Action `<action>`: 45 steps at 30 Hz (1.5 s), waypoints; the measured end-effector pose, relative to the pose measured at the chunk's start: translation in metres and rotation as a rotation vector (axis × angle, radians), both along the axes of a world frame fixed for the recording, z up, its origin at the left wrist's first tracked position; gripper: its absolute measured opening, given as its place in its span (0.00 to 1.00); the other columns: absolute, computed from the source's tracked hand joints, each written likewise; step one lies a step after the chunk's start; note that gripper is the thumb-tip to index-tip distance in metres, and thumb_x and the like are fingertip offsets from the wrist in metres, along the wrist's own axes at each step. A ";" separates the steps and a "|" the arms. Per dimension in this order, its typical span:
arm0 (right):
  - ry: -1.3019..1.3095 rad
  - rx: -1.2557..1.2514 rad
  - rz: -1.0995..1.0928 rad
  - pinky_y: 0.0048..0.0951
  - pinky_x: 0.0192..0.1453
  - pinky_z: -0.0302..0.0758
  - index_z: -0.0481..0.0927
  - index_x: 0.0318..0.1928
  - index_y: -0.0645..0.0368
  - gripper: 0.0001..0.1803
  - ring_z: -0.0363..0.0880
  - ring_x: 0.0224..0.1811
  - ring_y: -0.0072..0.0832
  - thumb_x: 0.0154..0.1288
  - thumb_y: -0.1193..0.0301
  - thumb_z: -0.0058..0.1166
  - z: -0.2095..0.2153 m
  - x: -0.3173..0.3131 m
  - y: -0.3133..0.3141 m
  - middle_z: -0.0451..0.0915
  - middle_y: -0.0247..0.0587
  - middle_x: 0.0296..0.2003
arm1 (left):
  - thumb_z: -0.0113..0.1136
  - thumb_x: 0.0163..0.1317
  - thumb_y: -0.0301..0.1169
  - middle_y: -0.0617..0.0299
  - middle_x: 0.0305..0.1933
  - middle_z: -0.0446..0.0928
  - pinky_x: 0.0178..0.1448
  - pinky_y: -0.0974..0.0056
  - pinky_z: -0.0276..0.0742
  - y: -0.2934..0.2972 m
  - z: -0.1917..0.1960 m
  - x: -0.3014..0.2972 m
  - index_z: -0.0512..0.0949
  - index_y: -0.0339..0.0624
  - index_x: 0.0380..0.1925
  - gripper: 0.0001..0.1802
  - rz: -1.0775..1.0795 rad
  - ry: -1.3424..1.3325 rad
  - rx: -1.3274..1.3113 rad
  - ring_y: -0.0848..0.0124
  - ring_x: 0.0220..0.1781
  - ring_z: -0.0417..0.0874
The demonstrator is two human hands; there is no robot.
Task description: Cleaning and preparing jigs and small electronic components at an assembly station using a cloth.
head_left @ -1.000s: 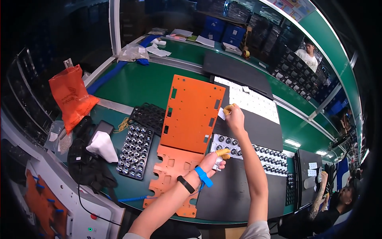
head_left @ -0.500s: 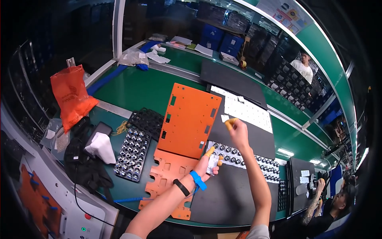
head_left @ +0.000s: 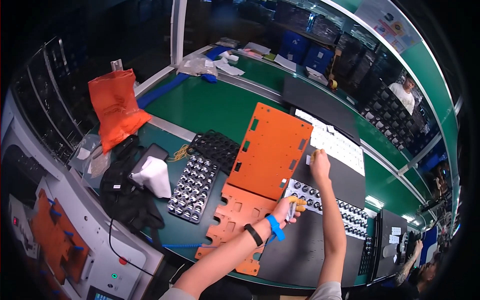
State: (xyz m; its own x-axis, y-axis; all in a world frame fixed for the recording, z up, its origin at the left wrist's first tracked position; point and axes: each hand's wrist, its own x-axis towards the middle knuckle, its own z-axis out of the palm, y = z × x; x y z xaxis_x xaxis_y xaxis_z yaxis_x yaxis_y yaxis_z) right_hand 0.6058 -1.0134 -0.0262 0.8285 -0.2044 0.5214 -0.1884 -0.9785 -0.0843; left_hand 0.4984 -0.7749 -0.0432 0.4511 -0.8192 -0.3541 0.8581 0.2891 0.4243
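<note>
Small pale piece (head_left: 291,212) is sitting in the left hand (head_left: 283,206), whose yellow-tipped fingers are gripping it over a black mat (head_left: 300,250). With that hand as the dial's center, the right hand (head_left: 321,165) is hovering at 1 o'clock, just beside a white tag (head_left: 308,159); its fingers are curling inward, but whether they are holding anything cannot be told. White sheets (head_left: 340,145) are lying farther out at 1 o'clock. At 3 o'clock, a white panel bearing rows of black round parts (head_left: 352,216) is running beneath the right forearm, which is blocking part of it. An orange board (head_left: 270,150) is towering toward 11 o'clock, while a notched orange plate (head_left: 237,217) is lying at 9 o'clock, partly covered by the left forearm. Beyond the plate, a tray of shiny round parts (head_left: 192,190) is resting on the green desk (head_left: 215,100). A black lattice tray (head_left: 215,146) and, farther off, an orange bag (head_left: 117,110) are occupying 10 o'clock.
</note>
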 end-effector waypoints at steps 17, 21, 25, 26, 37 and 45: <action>-0.202 0.313 0.312 0.44 0.46 0.74 0.73 0.44 0.66 0.04 0.77 0.42 0.54 0.72 0.79 0.49 0.110 -0.161 0.148 0.74 0.55 0.42 | 0.43 0.75 0.59 0.71 0.29 0.71 0.18 0.74 0.52 0.047 0.077 -0.027 0.76 0.51 0.45 0.25 -0.005 -0.329 0.036 0.82 0.19 0.63; -0.157 0.335 0.432 0.41 0.46 0.76 0.74 0.44 0.68 0.05 0.78 0.42 0.49 0.68 0.84 0.51 0.142 -0.209 0.209 0.74 0.53 0.42 | 0.44 0.75 0.60 0.70 0.27 0.72 0.17 0.75 0.52 0.097 0.098 -0.048 0.77 0.50 0.41 0.26 -0.050 -0.309 -0.123 0.82 0.17 0.64; -0.140 0.290 0.512 0.42 0.45 0.76 0.74 0.44 0.67 0.09 0.77 0.41 0.51 0.64 0.87 0.51 0.147 -0.234 0.250 0.73 0.53 0.41 | 0.43 0.77 0.56 0.71 0.30 0.70 0.20 0.75 0.50 0.155 0.102 -0.073 0.75 0.48 0.38 0.24 -0.018 -0.343 -0.152 0.83 0.19 0.61; -0.136 0.277 0.542 0.42 0.46 0.76 0.74 0.44 0.66 0.09 0.77 0.41 0.51 0.63 0.86 0.51 0.144 -0.235 0.258 0.72 0.54 0.41 | 0.43 0.78 0.53 0.71 0.29 0.70 0.20 0.75 0.50 0.168 0.094 -0.076 0.75 0.47 0.38 0.23 0.000 -0.360 -0.154 0.84 0.19 0.61; 0.024 0.302 0.919 0.42 0.46 0.71 0.76 0.44 0.61 0.09 0.73 0.40 0.47 0.63 0.79 0.58 0.111 -0.193 0.366 0.74 0.48 0.37 | 0.52 0.76 0.51 0.71 0.28 0.72 0.20 0.76 0.55 0.271 0.027 -0.092 0.77 0.49 0.45 0.18 0.557 -0.304 0.004 0.83 0.20 0.66; 0.050 0.364 0.575 0.38 0.38 0.76 0.88 0.35 0.62 0.09 0.84 0.32 0.39 0.57 0.69 0.69 0.057 -0.132 0.389 0.85 0.47 0.28 | 0.51 0.77 0.45 0.75 0.19 0.63 0.21 0.77 0.50 0.328 0.022 -0.097 0.80 0.35 0.50 0.22 0.721 -0.523 0.171 0.86 0.18 0.59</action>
